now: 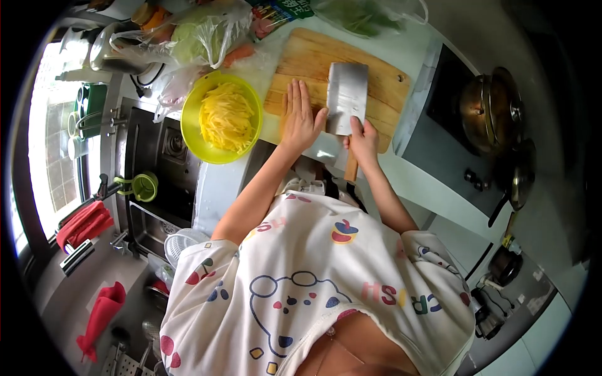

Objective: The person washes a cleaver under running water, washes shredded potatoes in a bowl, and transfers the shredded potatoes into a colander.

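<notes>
A wooden cutting board (382, 100) lies on the pale counter. My left hand (302, 119) rests on its left part, fingers stretched out and holding nothing. My right hand (364, 141) grips a cleaver (347, 94) where the blade meets the wooden handle. The broad blade lies over the board, to the right of my left hand. Left of the board stands a yellow-green bowl (189, 125) with thin yellow shreds (226, 118) in it.
Plastic bags of produce (204, 34) lie behind the bowl. A sink (164, 169) with a green cup (145, 187) is at the left. On the right is a dark cooktop (448, 138) with a lidded pot (483, 113) and a pan (522, 175).
</notes>
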{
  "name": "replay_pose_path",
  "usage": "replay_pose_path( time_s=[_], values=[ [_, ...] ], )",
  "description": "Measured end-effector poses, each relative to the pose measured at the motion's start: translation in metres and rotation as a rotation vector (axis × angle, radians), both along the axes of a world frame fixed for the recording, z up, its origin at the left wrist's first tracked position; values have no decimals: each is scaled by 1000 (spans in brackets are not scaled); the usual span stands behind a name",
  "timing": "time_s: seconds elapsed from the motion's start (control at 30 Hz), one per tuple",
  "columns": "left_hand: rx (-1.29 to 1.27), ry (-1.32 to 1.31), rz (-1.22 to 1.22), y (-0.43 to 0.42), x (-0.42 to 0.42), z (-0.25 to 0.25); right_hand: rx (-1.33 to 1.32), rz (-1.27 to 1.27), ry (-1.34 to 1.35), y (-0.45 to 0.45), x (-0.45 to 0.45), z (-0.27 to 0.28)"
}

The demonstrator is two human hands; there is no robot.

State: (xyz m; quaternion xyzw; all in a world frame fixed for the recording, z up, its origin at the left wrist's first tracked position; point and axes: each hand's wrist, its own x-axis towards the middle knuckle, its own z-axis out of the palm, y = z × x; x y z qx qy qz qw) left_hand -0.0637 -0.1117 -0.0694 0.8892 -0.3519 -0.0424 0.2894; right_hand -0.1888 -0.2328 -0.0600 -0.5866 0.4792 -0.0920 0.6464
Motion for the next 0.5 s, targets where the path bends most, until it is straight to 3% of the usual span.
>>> replay_pose_path(
  time_s=[0.37, 0.5],
  values=[
    [-173, 47, 43, -3, 6, 0, -48, 303, -68, 38, 41, 10],
    [-154, -12, 82, 13, 7, 45, -52, 363, -144, 44, 44, 45]
  ],
)
